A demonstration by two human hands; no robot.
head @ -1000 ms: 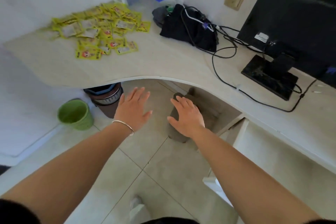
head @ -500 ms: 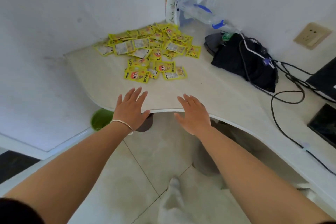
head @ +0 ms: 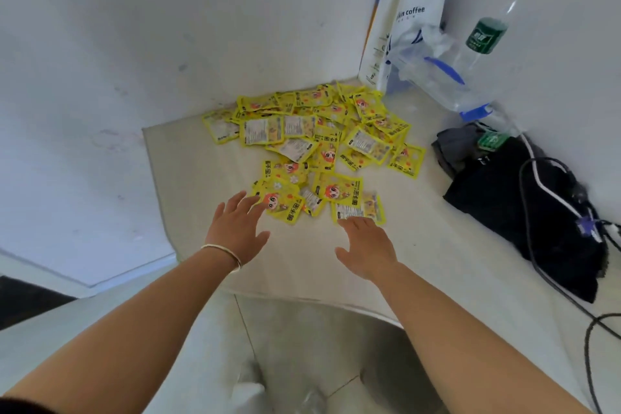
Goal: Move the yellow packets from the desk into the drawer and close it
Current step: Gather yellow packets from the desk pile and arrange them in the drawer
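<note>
The left hand (head: 237, 228) is held flat and palm down over the desk (head: 188, 178), its fingers (head: 235, 203) spread and nothing gripped; the fingertips are placed at the near edge of the yellow packets (head: 312, 144), just beside the closest one, though contact cannot be told. A thin bracelet (head: 223, 254) is worn at that wrist. The right hand (head: 368, 247) is likewise opened and empty, palm down, with its fingertips brought up to the nearest packet on that side, the thumb stretched out toward the left hand. Both bare forearms are extended across the curved front edge of the desk.

The packets are heaped loosely in the far corner of the desk, against the two walls, many overlapped, some turned printed side up and some label side up. Behind the heap a white paper bag (head: 408, 20) marked "coffee" is stood against the wall, with a clear plastic bottle (head: 470, 60) beside it. To the right a black bag (head: 524, 212) is laid on the desk, cables (head: 544, 198) draped over it. The drawer is not seen.
</note>
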